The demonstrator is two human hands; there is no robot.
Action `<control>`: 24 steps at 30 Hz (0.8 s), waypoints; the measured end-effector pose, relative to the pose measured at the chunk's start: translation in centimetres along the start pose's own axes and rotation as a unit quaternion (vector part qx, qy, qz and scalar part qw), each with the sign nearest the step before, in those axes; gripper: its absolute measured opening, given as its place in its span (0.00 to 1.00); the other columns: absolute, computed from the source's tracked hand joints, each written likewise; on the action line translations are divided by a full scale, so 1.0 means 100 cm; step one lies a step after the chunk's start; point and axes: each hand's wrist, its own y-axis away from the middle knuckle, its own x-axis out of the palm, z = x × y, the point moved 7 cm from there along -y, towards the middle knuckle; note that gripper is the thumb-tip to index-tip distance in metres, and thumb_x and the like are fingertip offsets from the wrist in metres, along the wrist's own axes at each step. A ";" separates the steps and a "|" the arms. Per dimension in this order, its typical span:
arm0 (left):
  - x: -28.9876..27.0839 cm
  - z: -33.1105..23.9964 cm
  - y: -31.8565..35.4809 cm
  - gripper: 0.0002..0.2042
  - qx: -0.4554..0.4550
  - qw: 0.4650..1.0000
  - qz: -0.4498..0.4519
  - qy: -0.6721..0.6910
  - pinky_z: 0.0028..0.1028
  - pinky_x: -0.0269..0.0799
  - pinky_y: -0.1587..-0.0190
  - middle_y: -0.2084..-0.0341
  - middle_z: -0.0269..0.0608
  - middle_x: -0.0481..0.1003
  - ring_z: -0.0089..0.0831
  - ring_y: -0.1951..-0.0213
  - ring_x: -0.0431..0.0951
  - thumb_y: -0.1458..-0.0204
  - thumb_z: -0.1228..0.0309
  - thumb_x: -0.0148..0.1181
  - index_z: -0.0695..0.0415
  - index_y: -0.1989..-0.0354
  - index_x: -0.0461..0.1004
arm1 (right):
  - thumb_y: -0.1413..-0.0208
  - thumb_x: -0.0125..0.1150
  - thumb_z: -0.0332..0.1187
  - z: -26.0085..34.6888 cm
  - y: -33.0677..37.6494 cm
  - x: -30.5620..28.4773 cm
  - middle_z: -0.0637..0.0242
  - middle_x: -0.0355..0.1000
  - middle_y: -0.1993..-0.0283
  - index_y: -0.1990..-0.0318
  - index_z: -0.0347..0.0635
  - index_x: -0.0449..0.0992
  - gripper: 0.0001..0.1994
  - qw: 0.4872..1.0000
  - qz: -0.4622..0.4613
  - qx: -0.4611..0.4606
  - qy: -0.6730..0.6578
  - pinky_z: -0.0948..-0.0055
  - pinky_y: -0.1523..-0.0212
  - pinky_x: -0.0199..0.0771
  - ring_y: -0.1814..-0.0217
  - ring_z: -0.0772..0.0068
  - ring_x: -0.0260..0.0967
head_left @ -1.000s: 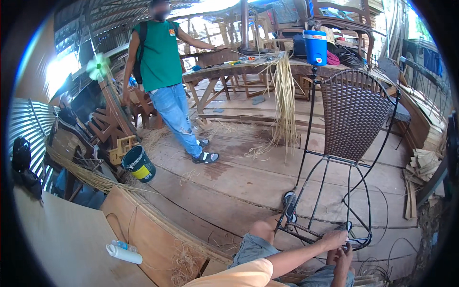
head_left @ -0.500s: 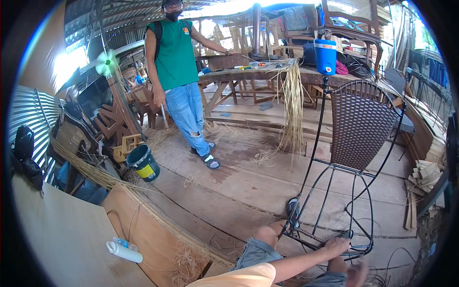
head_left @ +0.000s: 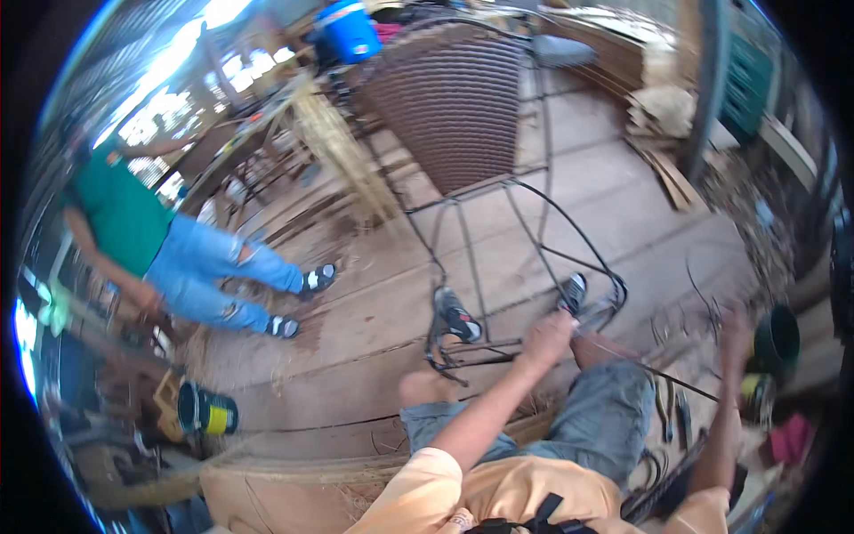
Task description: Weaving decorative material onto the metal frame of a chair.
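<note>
A black metal chair frame (head_left: 543, 249) with a brown woven back (head_left: 449, 102) stands in front of me, its lower bars near my shoes. My left hand (head_left: 547, 338) is closed on the near end of the frame, at its lower bar. A thin dark strand (head_left: 663, 372) runs from beside that hand to my right forearm. My right hand (head_left: 734, 329) is raised out to the right, apart from the chair. Motion smears its fingers, and whether it holds the strand cannot be made out.
A person in a green shirt (head_left: 124, 209) stands at the left beside a workbench (head_left: 218, 165). Pale fibre strips (head_left: 334, 142) hang from the bench. Hand tools (head_left: 673, 414) lie right of my knee, near a dark bucket (head_left: 777, 338). Another bucket (head_left: 206, 409) stands at left.
The view has swung to the right and down. My right hand has moved from low beside the chair frame out to the right. The left hand stays at the lower bar.
</note>
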 end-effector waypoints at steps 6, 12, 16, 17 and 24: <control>0.019 0.012 -0.003 0.12 -0.011 0.999 0.035 0.012 0.47 0.72 0.68 0.74 0.51 0.76 0.48 0.69 0.78 0.44 0.61 0.46 0.56 0.67 0.70 | 0.45 0.51 0.34 0.250 0.089 0.189 0.57 0.71 0.68 0.60 0.37 0.72 0.11 0.927 0.318 0.020 -0.196 0.62 0.62 0.66 0.64 0.60 0.69; 0.030 0.010 0.011 0.12 0.020 0.999 0.011 0.036 0.47 0.70 0.66 0.71 0.55 0.74 0.51 0.66 0.76 0.46 0.62 0.48 0.59 0.65 0.69 | 0.41 0.48 0.41 0.233 0.155 0.163 0.73 0.59 0.85 0.72 0.44 0.69 0.13 0.677 0.430 0.294 -0.520 0.80 0.90 0.49 0.90 0.81 0.53; 0.001 0.004 0.015 0.14 0.010 1.000 0.021 0.001 0.47 0.70 0.70 0.77 0.53 0.75 0.54 0.72 0.76 0.45 0.59 0.48 0.59 0.69 0.68 | 0.41 0.47 0.42 0.265 0.145 0.119 0.75 0.55 0.87 0.70 0.40 0.69 0.15 0.695 0.384 0.256 -0.552 0.81 0.90 0.48 0.91 0.83 0.48; 0.000 0.004 0.018 0.14 0.005 1.000 0.009 -0.001 0.47 0.70 0.70 0.77 0.53 0.75 0.54 0.72 0.76 0.45 0.59 0.48 0.59 0.69 0.68 | 0.42 0.48 0.42 0.270 0.134 0.103 0.74 0.56 0.86 0.71 0.39 0.69 0.15 0.699 0.379 0.275 -0.541 0.81 0.89 0.48 0.89 0.83 0.50; -0.017 -0.009 0.028 0.09 0.118 0.983 -0.139 0.037 0.43 0.70 0.66 0.71 0.47 0.69 0.50 0.66 0.73 0.50 0.70 0.53 0.59 0.62 0.67 | 0.43 0.51 0.41 0.151 0.081 0.010 0.70 0.59 0.83 0.68 0.40 0.68 0.12 0.924 0.081 0.117 -0.354 0.73 0.86 0.52 0.85 0.75 0.54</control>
